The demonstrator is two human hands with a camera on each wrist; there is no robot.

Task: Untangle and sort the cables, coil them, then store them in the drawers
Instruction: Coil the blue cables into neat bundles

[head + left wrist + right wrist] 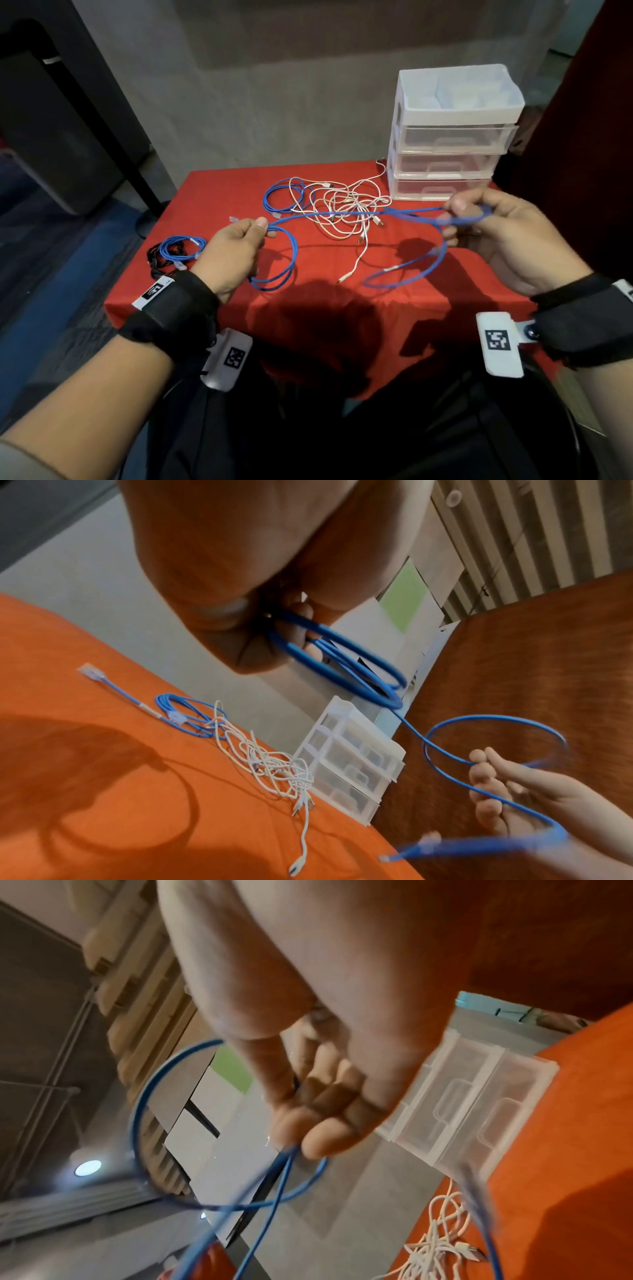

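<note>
My left hand (233,255): raised over the near left part of the tabletop (428,308), well left of the drawer unit (448,137); my fingers (304,635) and thumb are curled round the blue cable (342,214), gripping several loops of it that hang below my palm.
My right hand (503,236): in front of the drawer unit, just nearer me than its bottom drawer; thumb and fingers (322,1144) pinch another bend of the same blue cable, with a loop drooping beneath toward the red cloth.
Blue cable: stretched almost level between my two hands, in front of the drawer unit and above the tangle; one clear plug end (428,841) dangles below my right hand in the left wrist view.
Black cable and small blue coil (178,248): on the tabletop's left edge, far left of the drawer unit, beside my left wrist; the blue coil lies over the black one.
White cable tangle (346,212): a loose knot on the tabletop just left of the drawer unit, with a few plug ends trailing toward me.
Second blue coil (284,197): left of the drawer unit, touching and overlapping the white tangle's left side.
Loose blue end with clear plug (90,670): flat on the cloth, left of that coil.
Drawer unit: white frame at the far right corner of the tabletop, three clear drawers stacked, an open tray on top; I cannot tell what the drawers contain.
</note>
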